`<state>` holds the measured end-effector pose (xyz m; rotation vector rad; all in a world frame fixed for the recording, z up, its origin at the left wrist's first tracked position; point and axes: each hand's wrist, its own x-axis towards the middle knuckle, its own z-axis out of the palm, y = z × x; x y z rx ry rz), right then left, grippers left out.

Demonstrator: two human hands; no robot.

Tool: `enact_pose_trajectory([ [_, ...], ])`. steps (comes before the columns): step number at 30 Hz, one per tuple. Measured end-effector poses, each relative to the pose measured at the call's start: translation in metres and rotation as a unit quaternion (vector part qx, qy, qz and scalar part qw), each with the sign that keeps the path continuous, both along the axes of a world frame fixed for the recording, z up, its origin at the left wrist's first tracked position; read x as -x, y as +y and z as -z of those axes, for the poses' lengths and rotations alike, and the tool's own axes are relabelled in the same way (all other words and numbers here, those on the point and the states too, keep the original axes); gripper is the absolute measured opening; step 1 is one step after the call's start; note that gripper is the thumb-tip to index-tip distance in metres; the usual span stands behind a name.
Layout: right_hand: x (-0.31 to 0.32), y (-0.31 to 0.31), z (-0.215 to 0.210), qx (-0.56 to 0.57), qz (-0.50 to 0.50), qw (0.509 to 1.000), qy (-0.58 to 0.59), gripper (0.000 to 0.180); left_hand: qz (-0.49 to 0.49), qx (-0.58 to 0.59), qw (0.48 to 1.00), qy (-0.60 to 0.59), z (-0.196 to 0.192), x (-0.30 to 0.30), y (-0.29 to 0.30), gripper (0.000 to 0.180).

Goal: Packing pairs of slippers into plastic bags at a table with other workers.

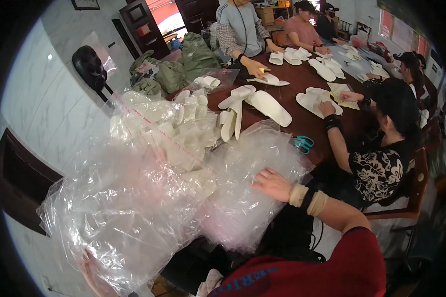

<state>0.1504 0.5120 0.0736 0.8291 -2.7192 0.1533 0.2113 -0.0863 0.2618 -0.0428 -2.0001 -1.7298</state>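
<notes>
A large clear plastic bag with red print along one edge spreads across the left and middle. At its lower-left edge, my left hand is closed on the plastic, its fingers partly covered by glossy folds. My right hand, with tan and black bands at the wrist, lies with fingers extended on a stack of clear plastic bags. Behind the large bag is a heap of white slippers, some seen through plastic. A white slipper lies sole up beyond the stack.
Teal-handled scissors lie right of the bags on the dark red table. Co-workers handle white slippers along its far and right sides. Green sacks stand at the back left. A wooden chair is at right.
</notes>
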Motion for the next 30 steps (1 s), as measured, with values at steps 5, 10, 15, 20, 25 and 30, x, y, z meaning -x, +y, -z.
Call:
enact_pose_trajectory([
  [5, -0.023, -0.053, 0.001, -0.028, -0.078, 0.997, -0.008, 0.016, 0.083, -0.108, 0.989, -0.050, -0.014, 0.026, -0.012, 0.054],
  [10, -0.042, -0.078, 0.016, 0.028, -0.103, 0.994, -0.038, 0.016, 0.223, -0.092, 0.970, 0.023, -0.096, 0.043, 0.105, 0.045],
  [15, -0.055, -0.062, -0.059, 0.123, -0.156, 0.966, -0.165, 0.021, 0.246, 0.220, 0.929, -0.168, -0.164, 0.101, 0.114, 0.029],
  [20, -0.090, -0.053, -0.191, 0.348, -0.172, 0.915, -0.109, 0.035, 0.366, 0.389, 0.834, -0.139, -0.184, 0.128, 0.196, 0.042],
  [25, -0.070, -0.100, -0.194, 0.276, -0.069, 0.950, 0.128, 0.081, 0.442, 0.400, 0.790, -0.140, -0.180, 0.133, 0.243, 0.051],
  [30, -0.002, -0.073, -0.157, 0.607, -0.094, 0.789, -0.016, 0.103, 0.455, 0.472, 0.736, -0.168, -0.194, 0.114, 0.254, 0.058],
])
